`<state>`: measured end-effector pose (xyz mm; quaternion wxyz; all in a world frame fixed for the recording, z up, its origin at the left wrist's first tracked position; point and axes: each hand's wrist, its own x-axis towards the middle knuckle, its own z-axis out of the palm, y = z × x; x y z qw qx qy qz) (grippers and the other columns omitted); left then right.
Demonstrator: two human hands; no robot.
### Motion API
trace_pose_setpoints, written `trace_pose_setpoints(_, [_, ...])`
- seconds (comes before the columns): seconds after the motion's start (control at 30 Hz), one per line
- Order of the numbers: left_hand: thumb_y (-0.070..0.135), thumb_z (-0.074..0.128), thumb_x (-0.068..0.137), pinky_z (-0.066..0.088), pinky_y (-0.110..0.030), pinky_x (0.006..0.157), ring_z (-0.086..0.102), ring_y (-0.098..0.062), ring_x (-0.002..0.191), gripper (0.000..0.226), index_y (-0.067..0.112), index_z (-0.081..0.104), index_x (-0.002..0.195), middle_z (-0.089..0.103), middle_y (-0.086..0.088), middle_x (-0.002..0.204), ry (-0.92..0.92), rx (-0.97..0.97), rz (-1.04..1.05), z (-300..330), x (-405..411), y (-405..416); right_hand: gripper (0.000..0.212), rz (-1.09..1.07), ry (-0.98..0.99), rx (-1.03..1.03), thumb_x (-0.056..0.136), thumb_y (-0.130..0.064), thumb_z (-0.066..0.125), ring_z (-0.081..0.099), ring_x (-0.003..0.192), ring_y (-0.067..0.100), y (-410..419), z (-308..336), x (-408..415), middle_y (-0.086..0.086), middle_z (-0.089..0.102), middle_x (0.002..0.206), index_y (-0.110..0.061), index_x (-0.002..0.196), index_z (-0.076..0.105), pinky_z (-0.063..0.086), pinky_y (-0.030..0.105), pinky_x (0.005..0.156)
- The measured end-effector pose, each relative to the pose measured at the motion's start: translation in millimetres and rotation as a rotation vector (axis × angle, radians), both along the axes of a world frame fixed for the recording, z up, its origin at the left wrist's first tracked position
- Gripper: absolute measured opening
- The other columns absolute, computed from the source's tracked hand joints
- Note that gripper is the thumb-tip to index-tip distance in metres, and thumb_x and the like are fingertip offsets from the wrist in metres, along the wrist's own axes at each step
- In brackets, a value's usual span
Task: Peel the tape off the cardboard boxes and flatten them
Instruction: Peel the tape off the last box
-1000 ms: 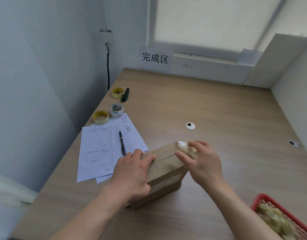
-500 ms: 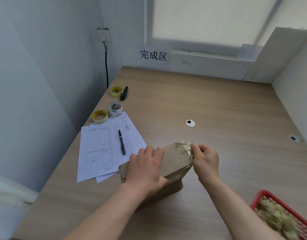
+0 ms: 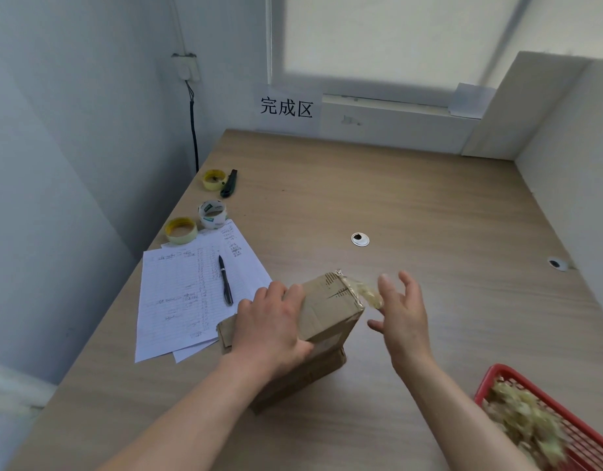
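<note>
Low in the middle of the frame, the left hand (image 3: 271, 329) grips the cardboard box (image 3: 322, 316) from above, fingers curled over its top. The right hand (image 3: 403, 316) hovers just right of it, fingers spread; the crumpled tape (image 3: 366, 294) seems stuck to its fingertips. The box looks light and stiff; the tape is thin and clingy, best pinched at that loose end.
</note>
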<state>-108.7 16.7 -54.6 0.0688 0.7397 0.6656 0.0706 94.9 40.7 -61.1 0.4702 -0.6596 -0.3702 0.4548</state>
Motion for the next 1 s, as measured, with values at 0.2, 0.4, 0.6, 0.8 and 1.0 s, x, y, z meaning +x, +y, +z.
trace_pose_setpoints(0.2, [0.063,0.064,0.067,0.039,-0.038,0.079,0.045,-0.02,0.101,0.065,0.033,0.036,0.117,0.043,0.005,0.112,0.016,-0.005,0.008,-1.1,1.2,0.0,0.034,0.012,-0.658,0.242,0.078,-0.046,0.077,0.048,0.131,0.019,-15.2,-1.9,-18.8,-0.001,0.053,0.14,-0.023,0.081,0.052,0.036,0.029,0.082])
trace_pose_setpoints(0.4, [0.061,0.064,0.069,0.037,-0.037,0.078,0.044,-0.02,0.1,0.062,0.033,0.036,0.116,0.042,0.005,0.111,0.026,-0.008,0.016,-0.4,4.8,-2.8,0.042,0.144,-0.816,0.133,0.094,-0.045,0.058,0.047,0.07,0.025,-11.5,-4.6,-15.5,-0.007,0.048,0.071,-0.021,0.067,0.037,0.025,0.035,0.058])
trace_pose_setpoints(0.6, [0.06,0.067,0.068,0.039,-0.038,0.08,0.045,-0.02,0.099,0.061,0.033,0.036,0.113,0.043,0.006,0.109,0.01,-0.056,0.009,7.8,3.5,3.4,0.033,0.357,-0.827,0.234,0.102,-0.028,0.049,0.04,0.064,0.034,2.4,-5.5,-7.1,0.002,0.045,0.062,-0.014,0.074,0.038,0.025,0.039,0.057])
trace_pose_setpoints(0.8, [0.061,0.076,0.059,0.046,-0.037,0.083,0.054,-0.016,0.101,0.068,0.036,0.044,0.114,0.052,0.011,0.109,-0.218,-0.215,-0.012,30.4,-13.0,15.7,0.033,0.274,-0.523,0.205,0.099,-0.018,0.055,0.061,0.072,0.039,11.3,7.4,6.2,0.017,0.056,0.07,-0.005,0.071,0.045,0.057,0.049,0.06])
trace_pose_setpoints(1.0, [0.046,0.087,0.069,0.043,-0.019,0.072,0.06,-0.003,0.097,0.054,0.032,0.063,0.115,0.061,0.014,0.108,-0.509,-0.626,-0.055,55.8,-40.1,40.5,0.024,0.224,-0.119,0.157,0.101,-0.031,0.055,0.056,0.058,0.016,1.8,12.4,9.2,-0.003,0.058,0.063,-0.015,0.085,0.059,0.057,0.047,0.055])
